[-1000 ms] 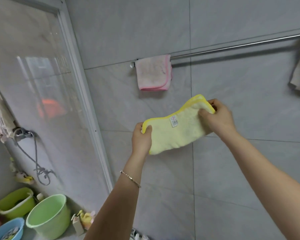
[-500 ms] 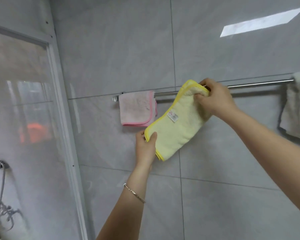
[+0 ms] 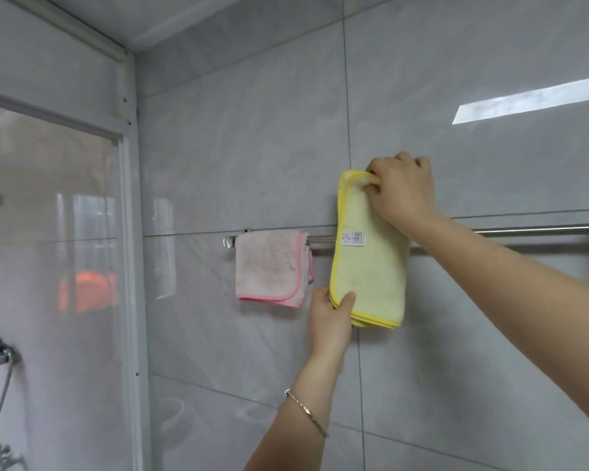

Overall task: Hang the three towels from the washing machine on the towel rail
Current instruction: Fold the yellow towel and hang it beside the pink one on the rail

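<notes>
step: hanging the yellow towel. it stands folded across the front of the towel rail; my right hand grip pinches its top edge above the rail, left hand grip pinches its lower corner below. next, i judge: drape top over rail, release.

Hung towel left of held towel

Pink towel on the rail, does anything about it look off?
Slightly. The pink towel at the left end of the rail hangs a little askew: its bottom edge slopes down rightward, a back layer pokes out, and it looks blotchy.
</notes>
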`<state>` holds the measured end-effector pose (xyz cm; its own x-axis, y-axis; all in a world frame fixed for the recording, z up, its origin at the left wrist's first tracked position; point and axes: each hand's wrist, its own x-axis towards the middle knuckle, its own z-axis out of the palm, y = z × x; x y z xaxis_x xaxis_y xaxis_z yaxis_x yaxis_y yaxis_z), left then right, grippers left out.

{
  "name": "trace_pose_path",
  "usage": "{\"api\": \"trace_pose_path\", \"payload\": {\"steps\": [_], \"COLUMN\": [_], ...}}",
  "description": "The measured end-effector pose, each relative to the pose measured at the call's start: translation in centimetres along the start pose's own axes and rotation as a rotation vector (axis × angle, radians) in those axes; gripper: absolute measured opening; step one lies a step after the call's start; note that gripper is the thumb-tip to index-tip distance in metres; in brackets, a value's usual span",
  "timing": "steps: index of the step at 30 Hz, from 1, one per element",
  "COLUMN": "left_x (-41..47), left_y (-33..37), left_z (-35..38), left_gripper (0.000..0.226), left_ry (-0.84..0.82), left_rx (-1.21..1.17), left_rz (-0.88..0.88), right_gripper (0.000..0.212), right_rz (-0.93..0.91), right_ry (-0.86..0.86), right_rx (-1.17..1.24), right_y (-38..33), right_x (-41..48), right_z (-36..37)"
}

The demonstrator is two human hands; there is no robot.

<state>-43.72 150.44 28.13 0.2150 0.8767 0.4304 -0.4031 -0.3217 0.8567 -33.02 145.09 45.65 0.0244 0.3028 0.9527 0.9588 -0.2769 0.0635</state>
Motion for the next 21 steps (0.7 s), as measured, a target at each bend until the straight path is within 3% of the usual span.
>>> {"api": "trace_pose_path", "payload": {"steps": [3, 6, 9, 14, 17, 21], "left_x": [0.2, 0.0, 0.1, 1.4, 2.2, 3.2], "left_y": [-1.1, -1.7, -1.9, -1.8, -1.2, -0.1], "left_z": [0.6, 0.9, 1.1, 1.0, 1.1, 1.6], "left_gripper": [0.012, 0.01, 0.011, 0.009, 0.015, 0.032], "left_ry": [-0.031, -0.052, -0.077, -0.106, -0.188, -0.309], "left_rx": [0.001, -0.025, -0.043, -0.055, -0.179, -0.36], "left_rz": [-0.035, -0.053, -0.069, -0.023, -0.058, -0.102], "right_gripper": [0.034, 0.04, 0.024, 0.062, 0.062, 0.069], "right_rz": [-0.075, -0.125, -0.118, 0.031, 0.11, 0.281], "right_ry": [0.065, 0.02, -0.2, -0.634, -0.826, -1.02], "right_rx": [-0.193, -0.173, -0.074, 0.106, 0.152, 0.392], "right_y": [-0.4, -1.1, -1.0, -1.2, -1.2, -0.9], "right_x": [-0.8, -1.5, -1.5, -1.7, -1.2, -0.6], "right_z": [2.1, 2.4, 2.6, 1.9, 1.8, 2.2]}}
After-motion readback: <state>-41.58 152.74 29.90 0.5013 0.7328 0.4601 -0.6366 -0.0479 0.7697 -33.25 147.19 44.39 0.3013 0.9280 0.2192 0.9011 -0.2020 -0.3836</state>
